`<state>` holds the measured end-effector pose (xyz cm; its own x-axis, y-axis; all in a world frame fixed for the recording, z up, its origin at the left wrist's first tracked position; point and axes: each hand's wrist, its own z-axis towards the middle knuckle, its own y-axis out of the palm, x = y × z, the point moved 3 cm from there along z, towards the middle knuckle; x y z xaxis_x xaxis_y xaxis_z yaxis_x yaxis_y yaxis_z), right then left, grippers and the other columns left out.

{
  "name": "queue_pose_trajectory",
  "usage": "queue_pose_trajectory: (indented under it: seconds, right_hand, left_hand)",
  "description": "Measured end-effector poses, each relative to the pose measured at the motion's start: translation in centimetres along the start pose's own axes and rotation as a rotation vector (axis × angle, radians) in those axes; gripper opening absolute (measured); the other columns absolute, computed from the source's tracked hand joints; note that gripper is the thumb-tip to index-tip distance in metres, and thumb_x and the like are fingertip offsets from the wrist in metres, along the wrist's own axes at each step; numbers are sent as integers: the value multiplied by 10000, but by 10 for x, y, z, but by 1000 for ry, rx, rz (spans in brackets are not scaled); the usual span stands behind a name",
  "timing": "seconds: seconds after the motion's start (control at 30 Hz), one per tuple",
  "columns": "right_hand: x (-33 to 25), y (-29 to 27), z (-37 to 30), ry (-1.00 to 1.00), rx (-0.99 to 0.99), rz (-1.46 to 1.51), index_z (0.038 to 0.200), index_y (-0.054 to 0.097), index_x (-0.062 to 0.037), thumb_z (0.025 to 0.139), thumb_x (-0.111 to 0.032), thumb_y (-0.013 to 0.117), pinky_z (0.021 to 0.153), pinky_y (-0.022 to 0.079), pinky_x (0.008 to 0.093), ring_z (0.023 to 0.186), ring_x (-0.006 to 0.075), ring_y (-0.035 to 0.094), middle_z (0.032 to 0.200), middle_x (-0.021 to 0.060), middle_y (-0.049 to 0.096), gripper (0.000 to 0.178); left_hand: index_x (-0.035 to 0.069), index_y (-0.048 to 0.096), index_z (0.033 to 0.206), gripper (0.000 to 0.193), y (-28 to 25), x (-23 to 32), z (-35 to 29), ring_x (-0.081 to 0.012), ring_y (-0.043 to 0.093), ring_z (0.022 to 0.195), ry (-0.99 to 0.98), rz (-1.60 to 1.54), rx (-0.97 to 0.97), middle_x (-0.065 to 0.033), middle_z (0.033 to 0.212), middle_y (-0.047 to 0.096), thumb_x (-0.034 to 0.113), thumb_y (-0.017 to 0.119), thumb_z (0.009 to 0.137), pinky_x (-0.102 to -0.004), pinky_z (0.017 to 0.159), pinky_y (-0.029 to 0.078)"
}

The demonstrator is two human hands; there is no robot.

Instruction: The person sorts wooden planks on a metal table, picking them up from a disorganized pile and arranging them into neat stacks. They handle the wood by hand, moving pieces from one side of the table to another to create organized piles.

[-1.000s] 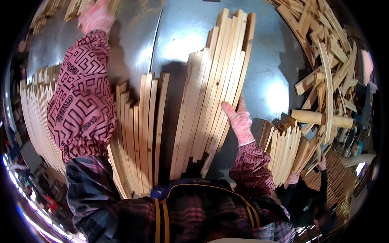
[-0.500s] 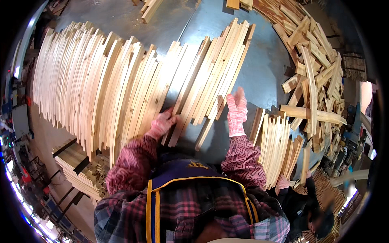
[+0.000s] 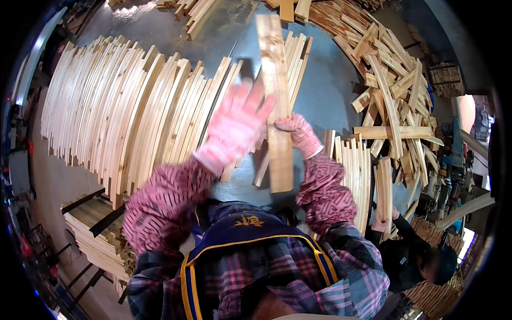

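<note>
A wide wooden board (image 3: 274,64) is raised upright in front of me above the metal table (image 3: 333,80). My right hand (image 3: 302,134), in a pink glove, grips the board by its right edge, thumb across the front face. Just left of the board is my left hand (image 3: 234,125), also gloved, slightly blurred, with fingers spread and nothing in it; whether its fingertips touch the board I cannot tell. Behind the board lie several narrow wooden strips (image 3: 298,56), partly hidden. A long row of pale strips (image 3: 117,112) lies side by side to the left.
A heap of loose offcuts (image 3: 394,96) covers the right side. Nearer, a short row of strips (image 3: 354,160) stands beside my right sleeve. A co-worker (image 3: 413,256) handles wood at the lower right. Stacked boards (image 3: 101,234) rest at the lower left. More pieces (image 3: 202,16) lie at the far edge.
The board has come up off the table into my right hand, which has closed on it. My left hand has lifted away from the strips and spread open. The co-worker's piece has shifted.
</note>
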<state>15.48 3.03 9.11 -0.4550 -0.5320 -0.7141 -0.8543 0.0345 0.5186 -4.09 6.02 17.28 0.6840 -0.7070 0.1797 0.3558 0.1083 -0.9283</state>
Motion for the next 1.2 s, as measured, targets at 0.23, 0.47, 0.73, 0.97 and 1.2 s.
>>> queue_pose_trajectory:
  seconds: [0.23, 0.47, 0.73, 0.97, 1.2]
  right_hand:
    - [-76, 29, 21, -738, 143, -1282, 1257, 671, -71, 848, -220, 811, 968, 525, 317, 1136, 184, 648, 1188, 90, 720, 458]
    - [-26, -146, 29, -487, 780, -630, 1291, 666, -53, 934, -123, 726, 1021, 488, 292, 1172, 169, 630, 1257, 80, 693, 369]
    - [20, -145, 87, 9, 797, -980, 1533, 351, -40, 767, -547, 817, 1047, 476, 375, 1224, 324, 623, 1355, 241, 608, 1031]
    - [49, -157, 107, 101, 762, -739, 1567, 176, 36, 642, -495, 927, 1157, 387, 421, 1406, 390, 434, 1514, 324, 395, 1304]
    - [46, -163, 107, -3, 767, -677, 1560, 192, 38, 642, -440, 949, 1141, 398, 439, 1389, 410, 449, 1497, 313, 428, 1283]
  left_hand:
    - [96, 644, 1036, 259, -2, -71, 17, -327, 679, 1019, -352, 103, -735, -96, 1045, 710, 273, 701, 857, -466, 891, 540]
    - [25, 614, 1286, 571, 30, -157, -183, -369, 468, 1360, -853, 381, -543, -178, 1558, 380, 289, 798, 814, -396, 1074, 461]
    - [88, 326, 1536, 890, 46, -149, -146, -363, 465, 1374, -1023, 266, -293, -200, 1577, 347, 118, 809, 789, -421, 1087, 468]
    - [156, 486, 1483, 593, 171, -49, -101, -266, 497, 1378, -546, -121, -519, -85, 1503, 507, 124, 582, 899, -336, 1145, 404]
    - [197, 268, 1577, 877, 193, -58, -110, -371, 275, 1492, -402, -17, -560, -152, 1633, 241, 86, 673, 807, -445, 1216, 288]
